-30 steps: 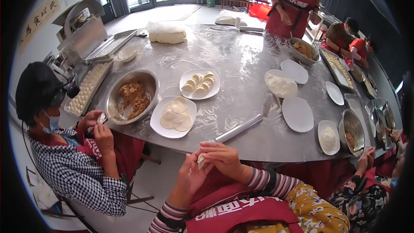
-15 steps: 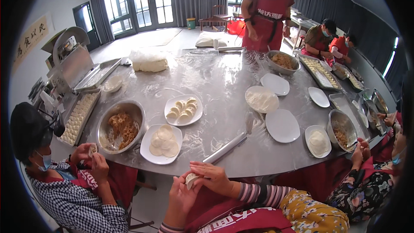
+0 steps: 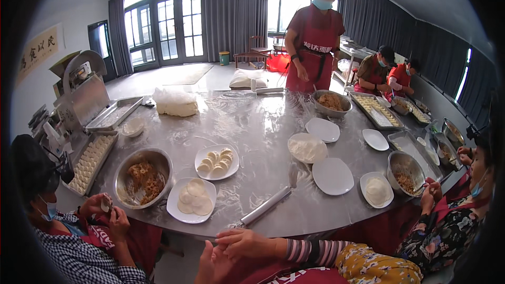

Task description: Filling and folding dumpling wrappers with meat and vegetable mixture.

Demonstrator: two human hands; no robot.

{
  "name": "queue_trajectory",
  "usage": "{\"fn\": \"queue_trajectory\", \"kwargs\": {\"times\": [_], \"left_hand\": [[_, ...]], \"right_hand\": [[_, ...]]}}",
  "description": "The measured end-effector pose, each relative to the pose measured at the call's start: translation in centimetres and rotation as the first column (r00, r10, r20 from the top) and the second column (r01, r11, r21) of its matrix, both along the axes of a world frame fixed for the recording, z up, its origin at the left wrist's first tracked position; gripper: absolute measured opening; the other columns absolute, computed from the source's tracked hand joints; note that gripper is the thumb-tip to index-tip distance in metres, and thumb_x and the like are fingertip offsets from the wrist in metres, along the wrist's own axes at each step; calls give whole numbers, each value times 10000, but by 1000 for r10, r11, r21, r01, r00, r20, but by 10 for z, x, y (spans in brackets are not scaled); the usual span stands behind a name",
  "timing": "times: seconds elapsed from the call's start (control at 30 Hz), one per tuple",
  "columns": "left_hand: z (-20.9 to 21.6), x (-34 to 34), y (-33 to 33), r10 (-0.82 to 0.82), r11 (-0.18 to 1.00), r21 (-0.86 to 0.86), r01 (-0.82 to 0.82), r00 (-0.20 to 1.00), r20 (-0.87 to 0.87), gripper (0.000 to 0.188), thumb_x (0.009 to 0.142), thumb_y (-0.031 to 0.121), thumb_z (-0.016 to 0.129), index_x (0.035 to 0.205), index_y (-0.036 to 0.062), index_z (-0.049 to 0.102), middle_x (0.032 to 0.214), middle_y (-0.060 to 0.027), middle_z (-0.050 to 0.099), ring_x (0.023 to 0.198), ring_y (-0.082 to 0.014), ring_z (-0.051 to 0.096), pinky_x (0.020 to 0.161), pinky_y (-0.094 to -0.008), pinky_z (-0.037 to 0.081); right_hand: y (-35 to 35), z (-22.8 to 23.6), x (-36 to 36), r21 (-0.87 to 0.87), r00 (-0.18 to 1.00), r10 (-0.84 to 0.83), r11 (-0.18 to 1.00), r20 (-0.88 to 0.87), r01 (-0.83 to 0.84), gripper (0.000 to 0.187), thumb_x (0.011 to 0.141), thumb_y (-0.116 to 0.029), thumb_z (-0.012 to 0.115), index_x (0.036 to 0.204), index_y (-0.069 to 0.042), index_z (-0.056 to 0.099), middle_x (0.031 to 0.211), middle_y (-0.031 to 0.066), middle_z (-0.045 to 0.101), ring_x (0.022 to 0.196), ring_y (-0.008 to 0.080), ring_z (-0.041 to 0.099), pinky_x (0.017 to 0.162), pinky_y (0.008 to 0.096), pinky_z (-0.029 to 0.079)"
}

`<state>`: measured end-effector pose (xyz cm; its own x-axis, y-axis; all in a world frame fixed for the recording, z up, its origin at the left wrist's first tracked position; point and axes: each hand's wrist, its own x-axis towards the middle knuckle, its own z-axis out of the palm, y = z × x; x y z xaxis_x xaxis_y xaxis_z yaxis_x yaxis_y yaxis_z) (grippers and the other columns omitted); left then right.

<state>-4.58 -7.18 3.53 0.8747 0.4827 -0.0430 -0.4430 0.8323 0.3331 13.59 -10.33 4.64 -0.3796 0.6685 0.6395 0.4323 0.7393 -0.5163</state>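
Head-worn fisheye, down across the metal table (image 3: 258, 179)

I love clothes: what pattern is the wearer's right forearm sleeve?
The right forearm sleeve shows pink, pale and dark stripes, best in head view.

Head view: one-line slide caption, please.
Left hand and right hand close together at a floured table, wrappers and dumplings plated beyond.

grey curtains (image 3: 236, 26), glazed doors (image 3: 180, 26), green bin (image 3: 224, 59)
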Motion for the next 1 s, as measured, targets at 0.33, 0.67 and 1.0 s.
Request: {"fn": "queue_trajectory", "kwargs": {"times": [0.33,0.67,1.0], "left_hand": [[-2,-2,2,-17,998,59,19,999,-27,550,967,483,373,1302,59,474,1233,-133,572,1122,-257,557,924,-396,462],[3,-8,-6,-16,998,54,13,998,63,582,945,498,412,1278,24,462,1267,-144,527,1159,-258,521,967,-399,422],[2,-19,7,126,992,5,-126,991,-48,677,927,576,402,1345,45,368,1315,-81,477,1197,-197,471,999,-361,373]], "right_hand": [[3,-2,-8,-25,993,99,995,60,-98,135,691,-65,675,805,-38,608,1244,147,555,1240,365,463,969,461,425],[-2,3,-22,-111,981,168,981,92,-158,111,732,-74,650,762,-28,553,1240,203,542,1233,379,467,970,491,407],[12,31,-27,99,900,-113,992,420,78,395,694,-166,676,1056,-33,591,1156,137,595,1106,296,560,915,408,445]]}}
